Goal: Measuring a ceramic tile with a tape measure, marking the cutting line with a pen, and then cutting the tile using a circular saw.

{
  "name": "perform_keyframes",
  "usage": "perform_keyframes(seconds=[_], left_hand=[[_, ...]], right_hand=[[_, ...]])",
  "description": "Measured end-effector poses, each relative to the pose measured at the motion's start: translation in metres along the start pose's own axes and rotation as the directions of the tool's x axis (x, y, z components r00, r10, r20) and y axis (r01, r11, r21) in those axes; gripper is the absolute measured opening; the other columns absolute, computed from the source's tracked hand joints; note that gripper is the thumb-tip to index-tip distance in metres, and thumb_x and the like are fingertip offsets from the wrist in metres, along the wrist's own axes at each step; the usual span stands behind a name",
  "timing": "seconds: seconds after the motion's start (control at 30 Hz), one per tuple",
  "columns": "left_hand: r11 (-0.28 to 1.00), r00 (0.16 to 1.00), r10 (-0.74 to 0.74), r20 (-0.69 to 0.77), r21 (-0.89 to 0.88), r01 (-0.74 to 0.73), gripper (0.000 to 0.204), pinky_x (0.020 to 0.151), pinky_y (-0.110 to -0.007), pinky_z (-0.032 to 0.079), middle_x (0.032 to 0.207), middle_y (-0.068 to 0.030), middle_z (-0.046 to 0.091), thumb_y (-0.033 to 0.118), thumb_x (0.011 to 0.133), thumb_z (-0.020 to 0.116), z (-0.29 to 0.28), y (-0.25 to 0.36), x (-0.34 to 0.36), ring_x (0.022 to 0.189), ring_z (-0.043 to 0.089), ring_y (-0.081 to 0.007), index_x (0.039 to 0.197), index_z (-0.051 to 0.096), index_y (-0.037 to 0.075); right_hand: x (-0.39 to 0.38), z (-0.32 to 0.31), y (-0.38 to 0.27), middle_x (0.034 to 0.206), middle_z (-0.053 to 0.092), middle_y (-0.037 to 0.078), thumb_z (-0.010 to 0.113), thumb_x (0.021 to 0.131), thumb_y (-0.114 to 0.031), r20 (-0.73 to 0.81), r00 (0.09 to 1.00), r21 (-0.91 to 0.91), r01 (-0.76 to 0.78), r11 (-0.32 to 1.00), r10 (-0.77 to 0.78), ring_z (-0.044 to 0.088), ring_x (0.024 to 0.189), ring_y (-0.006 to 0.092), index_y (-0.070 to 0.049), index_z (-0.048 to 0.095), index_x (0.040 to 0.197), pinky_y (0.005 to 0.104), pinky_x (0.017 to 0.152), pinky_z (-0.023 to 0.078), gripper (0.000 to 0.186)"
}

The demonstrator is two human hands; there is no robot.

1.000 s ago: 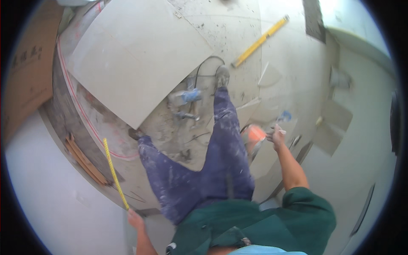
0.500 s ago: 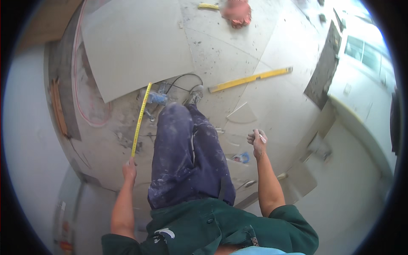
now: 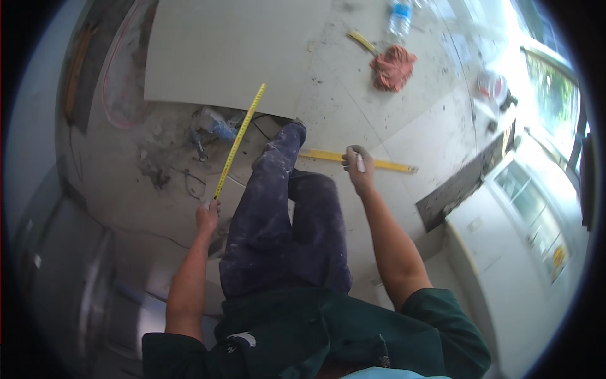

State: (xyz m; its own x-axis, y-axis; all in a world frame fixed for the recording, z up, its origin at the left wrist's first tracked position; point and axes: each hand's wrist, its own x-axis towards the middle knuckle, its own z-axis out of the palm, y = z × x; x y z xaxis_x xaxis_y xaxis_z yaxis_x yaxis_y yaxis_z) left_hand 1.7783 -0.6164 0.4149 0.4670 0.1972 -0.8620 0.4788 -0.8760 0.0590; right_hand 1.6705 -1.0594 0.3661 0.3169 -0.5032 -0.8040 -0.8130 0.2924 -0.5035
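Note:
My left hand [image 3: 206,216] is closed at the near end of a yellow tape measure [image 3: 237,140]. The extended blade slants up and to the right, and its far tip reaches over a large pale tile [image 3: 233,50]. The tape's case is hidden in my grip. To the right, my right hand [image 3: 358,167] is closed around a small white stick, perhaps a marker [image 3: 360,163]. Below that hand on the floor lies a yellow spirit level [image 3: 394,165], partly covered by the hand and my leg.
A crumpled salmon-coloured cloth [image 3: 394,68] and a yellow-handled tool [image 3: 361,42] lie ahead. Beyond them is a water bottle [image 3: 400,18]; a white bucket [image 3: 492,87] stands further right. Blue-wrapped material [image 3: 218,125] and cables lie by the tile's near edge.
My legs have stepped and the view has shifted, with the bottle and bucket now visible. The tape blade's tip now overlaps the large tile, and my right hand is over the level.

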Motion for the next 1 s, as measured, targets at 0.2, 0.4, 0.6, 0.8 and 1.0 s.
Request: perform_keyframes(seconds=[0.2, 0.4, 0.6, 0.8, 1.0], left_hand=[[0.989, 0.975, 0.091, -0.203, 0.131, -0.065, 0.036, 0.072, -0.052, 0.047, 0.088, -0.0223, 0.066, 0.037, 0.097, 0.044, 0.039, 0.028, 0.060, 0.086, 0.062, -0.0435, 0.108, 0.061, 0.007], [0.992, 0.960, 0.109, -0.260, 0.084, -0.090, 0.028, 0.072, -0.050, 0.047, 0.094, -0.0204, 0.065, 0.031, 0.098, 0.045, 0.042, 0.056, 0.144, 0.090, 0.060, -0.0437, 0.111, 0.059, 0.011], [0.987, 0.943, 0.150, -0.297, -0.012, -0.161, 0.024, 0.078, -0.047, 0.047, 0.098, -0.0210, 0.064, 0.025, 0.098, 0.049, 0.063, 0.048, 0.263, 0.095, 0.059, -0.0417, 0.106, 0.061, 0.006], [0.992, 0.913, 0.126, -0.387, 0.053, -0.114, 0.030, 0.078, -0.046, 0.048, 0.100, -0.0211, 0.065, 0.030, 0.099, 0.047, 0.086, -0.004, 0.335, 0.092, 0.060, -0.0425, 0.117, 0.061, 0.010], [0.970, 0.895, 0.102, -0.435, -0.155, -0.186, 0.033, 0.076, -0.044, 0.049, 0.088, -0.0169, 0.067, 0.039, 0.094, 0.052, 0.089, 0.038, 0.396, 0.086, 0.063, -0.0387, 0.111, 0.067, 0.016]], right_hand=[[0.070, 0.093, -0.066, 0.089, 0.069, 0.017, 0.063, 0.089, -0.023, 0.299, 0.876, -0.482, 0.480, 0.733, -0.377, 0.069, 0.079, 0.0300, -0.006, 0.063, 0.110, 0.0386, 0.072, 0.052, 0.027], [0.169, 0.204, -0.113, 0.104, 0.068, 0.016, 0.061, 0.086, -0.012, 0.598, 0.715, -0.564, 0.697, 0.443, -0.363, 0.065, 0.097, 0.0368, -0.011, 0.063, 0.113, 0.0414, 0.081, 0.051, 0.027], [0.356, 0.339, -0.142, 0.114, 0.066, 0.010, 0.062, 0.081, -0.012, 0.870, -0.264, -0.004, 0.841, -0.541, -0.417, 0.059, 0.107, 0.0359, -0.018, 0.064, 0.117, 0.0411, 0.097, 0.046, 0.036], [0.374, 0.414, -0.114, 0.083, 0.067, 0.012, 0.060, 0.081, -0.002, 0.934, -0.233, 0.179, 0.961, -0.211, -0.269, 0.065, 0.080, 0.0312, -0.008, 0.068, 0.097, 0.0429, 0.080, 0.049, 0.019], [0.375, 0.474, -0.090, 0.082, 0.067, 0.014, 0.061, 0.083, -0.005, 0.886, -0.315, 0.203, 0.923, -0.327, -0.341, 0.065, 0.079, 0.0330, -0.007, 0.067, 0.093, 0.0426, 0.076, 0.049, 0.013]])
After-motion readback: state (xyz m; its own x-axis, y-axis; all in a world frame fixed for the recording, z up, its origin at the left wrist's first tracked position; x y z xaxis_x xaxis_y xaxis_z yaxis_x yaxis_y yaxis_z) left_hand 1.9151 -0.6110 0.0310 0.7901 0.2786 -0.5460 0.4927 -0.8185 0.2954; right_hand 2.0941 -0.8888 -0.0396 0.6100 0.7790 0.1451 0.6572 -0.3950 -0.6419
